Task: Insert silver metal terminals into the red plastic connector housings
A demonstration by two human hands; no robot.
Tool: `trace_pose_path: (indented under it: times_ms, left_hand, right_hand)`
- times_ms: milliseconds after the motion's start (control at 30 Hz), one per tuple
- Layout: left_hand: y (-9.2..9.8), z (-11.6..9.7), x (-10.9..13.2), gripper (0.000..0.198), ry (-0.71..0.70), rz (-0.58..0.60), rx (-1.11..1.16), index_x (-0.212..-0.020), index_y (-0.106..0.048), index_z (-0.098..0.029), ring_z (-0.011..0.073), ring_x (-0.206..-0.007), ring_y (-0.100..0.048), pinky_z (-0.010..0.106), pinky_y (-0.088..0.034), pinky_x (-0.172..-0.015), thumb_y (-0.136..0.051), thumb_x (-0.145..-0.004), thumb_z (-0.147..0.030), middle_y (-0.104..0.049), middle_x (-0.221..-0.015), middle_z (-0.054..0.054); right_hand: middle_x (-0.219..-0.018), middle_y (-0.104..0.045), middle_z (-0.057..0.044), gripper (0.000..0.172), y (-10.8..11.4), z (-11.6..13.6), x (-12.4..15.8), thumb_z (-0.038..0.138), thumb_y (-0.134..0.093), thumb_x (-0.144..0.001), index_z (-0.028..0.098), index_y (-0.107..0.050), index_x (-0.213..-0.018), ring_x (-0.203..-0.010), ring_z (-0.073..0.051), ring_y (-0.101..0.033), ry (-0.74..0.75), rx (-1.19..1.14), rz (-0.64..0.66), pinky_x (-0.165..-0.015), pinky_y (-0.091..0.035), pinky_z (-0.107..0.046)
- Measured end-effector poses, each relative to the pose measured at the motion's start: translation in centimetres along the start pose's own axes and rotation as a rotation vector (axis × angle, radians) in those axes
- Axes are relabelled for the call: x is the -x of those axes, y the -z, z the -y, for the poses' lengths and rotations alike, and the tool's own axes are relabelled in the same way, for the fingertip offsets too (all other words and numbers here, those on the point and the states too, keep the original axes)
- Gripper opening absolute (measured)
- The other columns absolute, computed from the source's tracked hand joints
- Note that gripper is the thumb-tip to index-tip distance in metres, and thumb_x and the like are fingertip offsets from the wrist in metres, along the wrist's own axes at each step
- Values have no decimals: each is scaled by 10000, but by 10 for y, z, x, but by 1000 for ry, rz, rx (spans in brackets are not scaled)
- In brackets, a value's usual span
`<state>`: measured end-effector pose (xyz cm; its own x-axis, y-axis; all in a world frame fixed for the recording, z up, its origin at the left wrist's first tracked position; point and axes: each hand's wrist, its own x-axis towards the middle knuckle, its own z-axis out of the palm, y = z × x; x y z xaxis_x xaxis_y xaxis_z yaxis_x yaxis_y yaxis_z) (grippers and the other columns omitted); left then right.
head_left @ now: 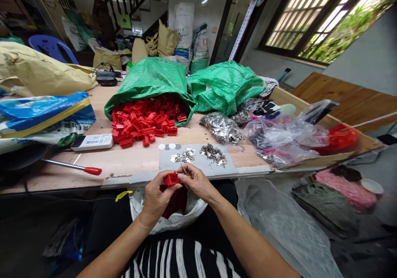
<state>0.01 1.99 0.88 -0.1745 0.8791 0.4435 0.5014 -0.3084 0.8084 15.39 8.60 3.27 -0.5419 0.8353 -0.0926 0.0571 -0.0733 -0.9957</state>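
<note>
My left hand (156, 197) is closed round a small red plastic housing (170, 180) just in front of the table edge. Pinched in my right hand (199, 183) is a thin metal-tipped tool (183, 168) with a bit of yellow near the fingers; its exact kind is hard to make out. The right fingertips touch the side of the housing. Below both hands a white sack (194, 216) sits between the legs, with more red pieces inside. Beyond the hands, a grey sheet (166, 162) bears silvery flat metal pieces (183, 156) and a darker pile of metal pieces (214, 154).
A green woven bag (151, 77) spills many red housings (139, 123) onto the table. To its right lie another green bag (223, 85), a clear bag of metal parts (221, 128) and plastic bags (285, 133). A red-handled rod (92, 171) and white box (93, 142) lie left.
</note>
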Motion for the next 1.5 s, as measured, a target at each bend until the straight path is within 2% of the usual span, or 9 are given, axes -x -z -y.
trace_pose_path:
  times_ms: [133, 400, 633, 767, 967, 1133, 1233, 1333, 1500]
  left_hand:
    - [0, -1, 1, 308, 38, -11, 31, -1055, -611, -239, 186, -881, -694, 313, -535, -814, -700, -780, -343, -728, -984, 22]
    - [-3, -2, 4, 320, 31, 14, 75, -1064, -622, -239, 191, -884, -696, 310, -545, -800, -715, -767, -312, -735, -1003, 28]
    - [-6, 1, 7, 325, -11, 36, 52, -1098, -617, -251, 182, -918, -687, 306, -536, -827, -700, -786, -277, -726, -1029, 21]
    - [-8, 4, 9, 324, 18, 60, 96, -1107, -616, -257, 183, -937, -675, 312, -523, -847, -692, -793, -279, -718, -1044, 18]
    - [-14, 10, 8, 310, 215, 54, 253, -1075, -606, -241, 188, -929, -676, 314, -517, -850, -694, -786, -311, -710, -1054, 25]
    - [-15, 10, 0, 308, 299, 78, 392, -1056, -590, -214, 187, -952, -664, 309, -512, -864, -692, -783, -312, -695, -1056, 42]
    - [-12, 14, -10, 300, 294, 141, 367, -1051, -598, -204, 188, -921, -665, 309, -514, -845, -685, -784, -307, -701, -1016, 43]
    - [-9, 20, -21, 304, 264, 202, 265, -1073, -613, -208, 185, -902, -662, 316, -508, -843, -676, -785, -284, -704, -1007, 38]
    - [-6, 27, -36, 380, 148, 257, 104, -1159, -615, -225, 202, -1034, -637, 356, -473, -939, -663, -782, -229, -687, -1136, 56]
  right_hand:
    - [-664, -440, 67, 356, 4, 1, 2, 515, -603, -802, 190, -509, -912, -481, -59, -354, -12, -70, 17, -457, -266, -201]
    - [-608, -428, 89, 363, 3, 2, 6, 479, -683, -739, 195, -469, -809, -463, -51, -334, -49, -116, 33, -451, -242, -200]
    - [-618, -440, 89, 382, 5, -9, 8, 484, -685, -745, 204, -439, -828, -479, -55, -365, -70, -152, 93, -461, -264, -189]
    - [-618, -447, 85, 359, 8, -10, 8, 460, -670, -762, 208, -422, -828, -493, -62, -382, -88, -165, 132, -473, -281, -188]
    - [-701, -468, 62, 218, 2, -11, 7, 347, -617, -805, 199, -457, -814, -548, -68, -405, 38, 95, -59, -517, -327, -196]
    - [-751, -479, 56, 231, 4, -17, 5, 359, -626, -814, 205, -460, -857, -533, -65, -408, 56, 50, -56, -502, -349, -200]
    - [-821, -504, 32, 206, 12, -19, 6, 350, -586, -857, 205, -524, -989, -578, -76, -459, 73, 187, -76, -554, -398, -216]
    - [-922, -515, -11, 203, 20, -21, 9, 266, -457, -926, 205, -575, -1080, -629, -88, -520, 113, 390, -127, -647, -447, -252]
    - [-869, -585, -33, 256, 28, -21, 13, 164, -509, -884, 207, -620, -1111, -756, -144, -568, 174, 664, -176, -727, -454, -279]
